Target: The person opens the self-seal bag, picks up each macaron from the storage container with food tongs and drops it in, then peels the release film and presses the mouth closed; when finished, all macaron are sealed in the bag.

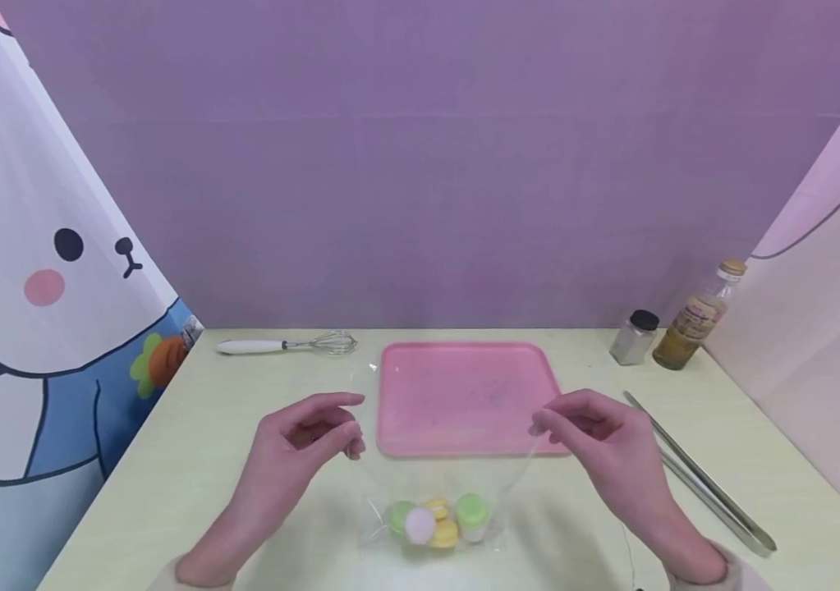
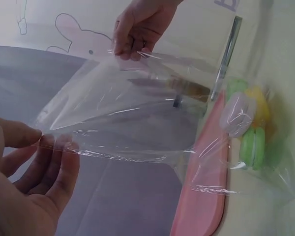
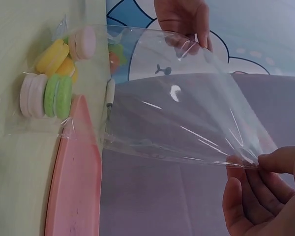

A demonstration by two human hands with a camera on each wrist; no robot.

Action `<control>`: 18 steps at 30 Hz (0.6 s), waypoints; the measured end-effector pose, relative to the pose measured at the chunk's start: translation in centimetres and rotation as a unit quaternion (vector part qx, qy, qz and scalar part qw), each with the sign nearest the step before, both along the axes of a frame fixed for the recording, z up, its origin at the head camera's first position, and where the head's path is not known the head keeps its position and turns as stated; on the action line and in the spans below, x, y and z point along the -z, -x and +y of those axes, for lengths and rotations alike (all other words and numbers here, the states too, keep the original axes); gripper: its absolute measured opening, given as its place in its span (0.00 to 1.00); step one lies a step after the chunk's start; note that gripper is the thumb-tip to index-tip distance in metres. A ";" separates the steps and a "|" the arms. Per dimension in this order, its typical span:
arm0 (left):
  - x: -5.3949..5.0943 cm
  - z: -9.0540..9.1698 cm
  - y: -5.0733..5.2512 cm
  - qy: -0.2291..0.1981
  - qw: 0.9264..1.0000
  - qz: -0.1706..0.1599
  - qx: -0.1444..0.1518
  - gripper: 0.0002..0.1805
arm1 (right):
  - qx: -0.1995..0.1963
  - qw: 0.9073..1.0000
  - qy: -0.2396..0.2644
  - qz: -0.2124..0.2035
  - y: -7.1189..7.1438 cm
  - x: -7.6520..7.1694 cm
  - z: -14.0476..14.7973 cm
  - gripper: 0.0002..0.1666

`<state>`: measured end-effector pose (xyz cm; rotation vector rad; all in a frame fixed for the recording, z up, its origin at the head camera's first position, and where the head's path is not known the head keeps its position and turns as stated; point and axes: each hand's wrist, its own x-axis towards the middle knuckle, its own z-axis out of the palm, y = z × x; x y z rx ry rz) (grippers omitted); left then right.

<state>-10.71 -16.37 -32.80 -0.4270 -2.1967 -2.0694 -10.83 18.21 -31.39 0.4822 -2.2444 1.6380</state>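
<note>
A clear plastic bag (image 2: 123,113) stretches between both hands, its mouth edge pinched at either side. My left hand (image 1: 305,447) pinches one corner between thumb and fingers; my right hand (image 1: 604,460) pinches the opposite corner. Several macarons lie at the bottom of the bag: a green macaron (image 1: 472,510), a lilac one (image 1: 420,525) and a yellow one (image 1: 444,533) show plainly in the head view. In the right wrist view a green macaron (image 3: 58,96) sits against a pale one. The bag's lower end hangs over the table in front of the pink tray.
Behind the bag lies a pink tray (image 1: 464,394). A whisk (image 1: 286,343) is at the back left. Metal tongs (image 1: 715,484) lie beside the right hand. At the back right stand a black-capped jar (image 1: 634,338) and a corked bottle (image 1: 696,320).
</note>
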 end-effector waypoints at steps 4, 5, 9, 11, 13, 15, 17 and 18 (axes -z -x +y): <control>-0.3 0.3 0.2 0.013 0.999 0.038 0.035 0.11 | 0.000 1.000 0.027 0.001 -0.1 0.0 -0.3 0.09; -0.4 0.4 0.2 0.017 0.998 0.043 0.035 0.10 | 0.000 0.999 0.032 0.000 -0.2 0.0 -0.4 0.10; -0.7 0.9 0.4 0.019 0.998 0.053 0.005 0.07 | -0.001 0.999 0.042 -0.008 -0.2 0.0 -0.7 0.12; -0.8 1.0 0.4 0.016 0.999 0.048 -0.012 0.06 | 0.001 0.999 0.035 -0.010 -0.1 0.0 -0.8 0.13; -0.9 1.0 0.4 0.012 0.999 0.043 -0.019 0.06 | 0.002 1.000 0.026 -0.011 -0.1 0.0 -0.9 0.13; -1.0 0.9 0.3 0.010 0.999 0.038 -0.020 0.07 | 0.001 1.000 0.019 -0.012 0.0 -0.1 -0.9 0.12; -1.1 0.9 0.3 0.006 0.999 0.042 -0.014 0.07 | 0.002 1.000 0.014 -0.012 0.1 -0.2 -0.7 0.10; -1.1 0.9 0.3 0.004 0.999 0.047 -0.008 0.06 | 0.000 1.000 0.016 -0.014 0.1 -0.3 -0.6 0.09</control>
